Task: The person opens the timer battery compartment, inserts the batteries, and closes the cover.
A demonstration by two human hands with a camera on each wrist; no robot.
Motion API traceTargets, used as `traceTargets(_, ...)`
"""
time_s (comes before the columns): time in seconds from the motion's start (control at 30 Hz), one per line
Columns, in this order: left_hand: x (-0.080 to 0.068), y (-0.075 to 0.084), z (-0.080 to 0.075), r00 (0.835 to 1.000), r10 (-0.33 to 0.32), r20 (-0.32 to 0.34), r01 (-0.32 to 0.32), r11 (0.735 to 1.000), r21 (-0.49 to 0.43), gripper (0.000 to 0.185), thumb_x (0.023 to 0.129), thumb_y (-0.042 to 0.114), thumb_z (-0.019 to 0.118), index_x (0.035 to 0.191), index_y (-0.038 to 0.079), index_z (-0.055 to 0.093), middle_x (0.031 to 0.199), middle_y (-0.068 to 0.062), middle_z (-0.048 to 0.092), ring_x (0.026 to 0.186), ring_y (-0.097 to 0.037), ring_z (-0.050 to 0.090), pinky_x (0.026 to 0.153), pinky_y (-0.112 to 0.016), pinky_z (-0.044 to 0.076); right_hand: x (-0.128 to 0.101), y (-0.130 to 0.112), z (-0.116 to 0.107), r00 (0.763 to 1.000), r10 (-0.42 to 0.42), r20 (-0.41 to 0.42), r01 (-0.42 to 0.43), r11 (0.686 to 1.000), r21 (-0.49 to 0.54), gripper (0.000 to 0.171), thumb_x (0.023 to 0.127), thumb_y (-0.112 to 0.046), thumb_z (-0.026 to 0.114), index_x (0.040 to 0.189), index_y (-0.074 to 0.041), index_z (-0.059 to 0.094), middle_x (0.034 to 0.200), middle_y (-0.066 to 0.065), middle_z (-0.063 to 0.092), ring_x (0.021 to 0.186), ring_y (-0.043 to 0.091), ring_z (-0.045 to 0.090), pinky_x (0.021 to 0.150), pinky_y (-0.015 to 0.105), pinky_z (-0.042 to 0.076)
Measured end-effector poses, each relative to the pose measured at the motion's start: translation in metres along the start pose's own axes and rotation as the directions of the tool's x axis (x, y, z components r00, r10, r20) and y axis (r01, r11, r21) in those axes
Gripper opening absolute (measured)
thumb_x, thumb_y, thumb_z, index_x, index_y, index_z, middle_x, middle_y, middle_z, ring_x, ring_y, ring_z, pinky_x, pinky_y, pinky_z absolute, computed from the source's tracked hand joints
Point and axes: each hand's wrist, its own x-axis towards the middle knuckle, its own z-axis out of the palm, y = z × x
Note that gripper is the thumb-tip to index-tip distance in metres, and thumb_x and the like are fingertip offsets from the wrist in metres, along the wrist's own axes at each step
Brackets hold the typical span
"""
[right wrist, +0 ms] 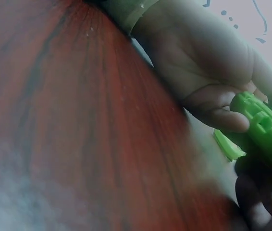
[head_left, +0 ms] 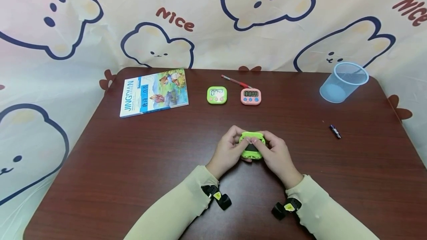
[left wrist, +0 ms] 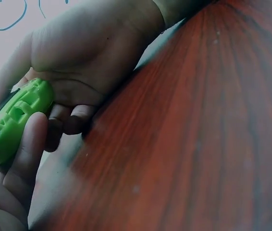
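Book [head_left: 154,92] far left on table [head_left: 133,151], L hand [head_left: 228,152] & R hand [head_left: 276,155] w/ fingers curled round green timer [head_left: 252,145] near centre, green [head_left: 217,95] & pink [head_left: 251,96] timers far centre, battery [head_left: 335,131] right, cup [head_left: 343,82] far right

The counter [head_left: 133,158] is dark reddish-brown woodgrain. Both hands hold a lime-green timer [head_left: 252,146]. Beyond it sit a second green timer [head_left: 217,95] and a pink timer [head_left: 251,96] beside a red pen [head_left: 236,81]. Left of those lies a blue-and-white book [head_left: 154,92]. The cup [head_left: 343,82] is pale blue. The backdrop [head_left: 207,17] is cream with navy-outlined bears.
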Motion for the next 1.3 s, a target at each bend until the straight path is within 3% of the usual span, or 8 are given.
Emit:
traceTargets(0.13,0.000,0.000,-0.001,1.000,-0.004,0.000,0.004,1.000,-0.017,0.014,0.103,0.004,0.054,0.113,-0.005,0.049,0.102,-0.034,0.067,0.069,-0.020,0.069,0.054,-0.048,0.061,-0.001,0.003,0.001,0.994,-0.078,-0.077,0.086,0.992,0.098,0.023,0.094,-0.001,0.067,0.117,0.002,0.067,0.102,0.015,0.069,0.084,0.009,0.063,0.066,0.017,0.052)
traceTargets(0.23,0.000,0.000,-0.002,1.000,-0.010,0.004,0.010,1.000,-0.016,0.015,0.103,0.006,0.054,0.113,-0.005,0.049,0.102,-0.035,0.067,0.069,-0.021,0.069,0.054,-0.048,0.061,-0.001,0.003,0.002,0.982,-0.130,-0.140,0.147,0.982,0.118,0.025,0.090,0.006,0.068,0.115,0.005,0.067,0.095,0.017,0.067,0.073,0.013,0.061,0.060,0.018,0.050)
traceTargets(0.47,0.002,-0.001,-0.003,1.000,-0.008,0.030,0.009,1.000,-0.007,0.014,0.103,0.006,0.055,0.111,-0.005,0.049,0.102,-0.034,0.066,0.072,-0.029,0.070,0.055,-0.048,0.061,-0.003,-0.008,0.000,0.970,-0.175,-0.170,0.185,0.982,0.041,0.026,0.085,0.014,0.068,0.110,0.007,0.069,0.097,0.020,0.066,0.076,0.013,0.059,0.064,0.017,0.049)
traceTargets(0.6,0.002,-0.001,-0.005,0.996,-0.033,0.079,0.034,0.999,-0.019,0.018,0.102,0.005,0.057,0.116,-0.004,0.050,0.108,-0.033,0.066,0.077,-0.025,0.071,0.059,-0.048,0.062,-0.004,-0.022,-0.002,0.958,-0.226,-0.176,0.228,0.974,-0.011,0.025,0.084,0.016,0.068,0.108,0.008,0.071,0.101,0.022,0.067,0.084,0.012,0.059,0.070,0.019,0.049)
traceTargets(0.8,0.004,0.001,-0.012,0.971,-0.115,0.212,0.121,0.992,-0.018,0.052,0.089,-0.009,0.069,0.134,0.000,0.043,0.121,-0.026,0.064,0.088,-0.018,0.070,0.072,-0.035,0.062,-0.001,-0.012,-0.009,0.969,-0.182,-0.168,0.172,0.983,-0.071,0.023,0.087,0.010,0.070,0.108,0.003,0.074,0.101,0.014,0.069,0.087,0.007,0.058,0.072,0.016,0.047)
traceTargets(0.97,0.005,0.002,-0.017,0.951,-0.111,0.289,0.114,0.993,0.007,0.071,0.084,-0.017,0.068,0.143,0.001,0.035,0.134,-0.024,0.057,0.102,-0.018,0.067,0.086,-0.028,0.058,0.004,0.004,-0.014,0.973,-0.167,-0.159,0.154,0.984,-0.091,0.024,0.087,0.009,0.072,0.109,0.001,0.074,0.101,0.012,0.069,0.087,0.007,0.058,0.072,0.015,0.047)
traceTargets(1.1,0.005,0.001,-0.018,0.946,-0.090,0.311,0.094,0.996,0.000,0.075,0.083,-0.019,0.066,0.146,0.002,0.032,0.138,-0.024,0.054,0.107,-0.020,0.065,0.092,-0.031,0.057,0.005,0.007,-0.015,0.967,-0.185,-0.176,0.170,0.981,-0.098,0.022,0.087,0.008,0.073,0.108,0.001,0.075,0.101,0.012,0.069,0.088,0.007,0.059,0.073,0.014,0.047)
traceTargets(1.3,0.006,0.000,-0.017,0.952,-0.073,0.296,0.070,0.997,0.020,0.075,0.084,-0.019,0.067,0.147,0.003,0.033,0.138,-0.023,0.054,0.109,-0.019,0.064,0.093,-0.031,0.056,0.004,0.008,-0.016,0.957,-0.199,-0.212,0.192,0.980,-0.055,0.019,0.087,0.004,0.074,0.106,-0.001,0.076,0.100,0.010,0.070,0.088,0.008,0.061,0.073,0.015,0.050)
